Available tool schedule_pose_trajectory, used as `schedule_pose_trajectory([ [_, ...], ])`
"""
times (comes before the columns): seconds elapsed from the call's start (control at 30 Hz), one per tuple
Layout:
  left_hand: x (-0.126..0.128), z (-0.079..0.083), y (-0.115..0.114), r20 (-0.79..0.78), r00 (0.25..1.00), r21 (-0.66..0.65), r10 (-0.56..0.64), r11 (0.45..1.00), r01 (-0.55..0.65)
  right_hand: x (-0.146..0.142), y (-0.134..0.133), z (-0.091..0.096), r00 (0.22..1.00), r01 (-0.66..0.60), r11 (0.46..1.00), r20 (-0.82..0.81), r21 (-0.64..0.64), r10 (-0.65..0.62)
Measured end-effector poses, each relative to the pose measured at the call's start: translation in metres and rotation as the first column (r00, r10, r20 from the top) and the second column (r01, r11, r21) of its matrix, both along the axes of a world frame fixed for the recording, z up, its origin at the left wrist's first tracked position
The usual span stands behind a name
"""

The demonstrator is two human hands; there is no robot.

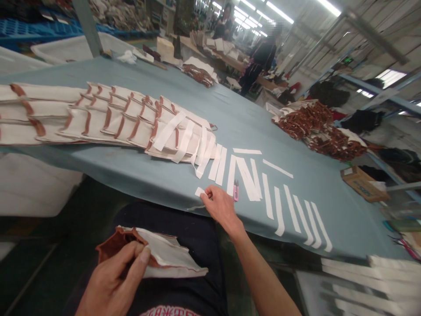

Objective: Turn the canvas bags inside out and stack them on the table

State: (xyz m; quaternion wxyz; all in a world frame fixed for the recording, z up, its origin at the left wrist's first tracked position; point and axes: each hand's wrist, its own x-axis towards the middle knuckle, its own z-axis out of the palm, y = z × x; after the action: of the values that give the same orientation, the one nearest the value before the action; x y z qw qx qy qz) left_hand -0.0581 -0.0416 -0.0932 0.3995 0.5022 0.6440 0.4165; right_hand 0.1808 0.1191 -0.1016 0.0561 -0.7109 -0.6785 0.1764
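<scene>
My left hand [115,274] is closed on the brown edge of a white fabric piece with brown trim [167,250], which rests over my lap. At the table's near edge, my right hand [219,204] pinches the end of a white strip [199,192]. Just right of that hand lies a pair of pink thread snips [236,191]. Several loose white strips [247,179] are spread over the blue-green tabletop [226,116]. To the left, more strips drape across overlapping rows of white pieces with brown trim [115,112].
A heap of brown and white pieces [319,127] sits at the table's far right, near a cardboard box [365,184]. White bins [75,48] stand at the left. A person in dark clothes [261,57] stands beyond the table. White bundles [378,281] lie at lower right.
</scene>
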Motion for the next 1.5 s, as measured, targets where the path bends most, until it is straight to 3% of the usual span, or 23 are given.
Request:
schedule_pose_trajectory([
  [0.3, 0.000, 0.019, 0.007, 0.035, 0.999, -0.027, -0.039, 0.999, 0.040, 0.001, 0.002, -0.012, 0.987, 0.030, 0.998, -0.159, 0.060, -0.020],
  [0.47, -0.011, 0.029, 0.006, 0.097, 0.976, -0.040, -0.194, 0.979, 0.199, 0.001, 0.003, -0.014, 0.911, 0.099, 0.987, -0.411, 0.125, -0.040],
  [0.57, -0.017, 0.034, 0.002, 0.097, 0.960, -0.029, -0.264, 0.963, 0.268, 0.008, -0.011, 0.003, 0.808, 0.164, 0.981, -0.585, 0.105, -0.072],
  [0.67, -0.018, 0.037, 0.000, 0.121, 0.954, -0.054, -0.274, 0.958, 0.282, 0.011, -0.054, 0.033, 0.693, 0.149, 0.986, -0.719, 0.067, -0.056],
  [0.7, -0.018, 0.037, 0.000, 0.143, 0.953, -0.066, -0.267, 0.958, 0.279, 0.009, -0.073, 0.044, 0.643, 0.110, 0.994, -0.764, 0.019, -0.056],
  [0.77, -0.017, 0.034, 0.002, 0.228, 0.943, -0.092, -0.243, 0.958, 0.270, -0.002, -0.110, 0.063, 0.426, -0.032, 0.979, -0.889, -0.200, -0.168],
  [0.8, -0.016, 0.032, 0.003, 0.278, 0.932, -0.106, -0.232, 0.957, 0.270, -0.010, -0.127, 0.070, 0.361, -0.082, 0.959, -0.905, -0.272, -0.226],
  [0.83, -0.015, 0.029, 0.005, 0.325, 0.919, -0.117, -0.223, 0.955, 0.273, -0.018, -0.140, 0.075, 0.347, -0.163, 0.927, -0.899, -0.339, -0.268],
  [0.9, -0.012, 0.024, 0.007, 0.391, 0.896, -0.132, -0.208, 0.951, 0.279, -0.034, -0.156, 0.079, 0.417, -0.059, 0.948, -0.870, -0.313, -0.262],
  [0.97, -0.010, 0.020, 0.009, 0.415, 0.889, -0.144, -0.195, 0.950, 0.275, -0.047, -0.161, 0.075, 0.533, 0.035, 0.980, -0.826, -0.196, -0.184],
  [1.07, -0.008, 0.019, 0.009, 0.436, 0.879, -0.143, -0.193, 0.949, 0.280, -0.057, -0.158, 0.068, 0.649, 0.058, 0.997, -0.757, -0.058, -0.082],
  [1.5, -0.019, 0.018, 0.004, 0.373, 0.899, -0.072, -0.229, 0.959, 0.274, -0.074, -0.142, 0.061, 0.781, 0.032, 0.999, -0.624, -0.008, -0.030],
])
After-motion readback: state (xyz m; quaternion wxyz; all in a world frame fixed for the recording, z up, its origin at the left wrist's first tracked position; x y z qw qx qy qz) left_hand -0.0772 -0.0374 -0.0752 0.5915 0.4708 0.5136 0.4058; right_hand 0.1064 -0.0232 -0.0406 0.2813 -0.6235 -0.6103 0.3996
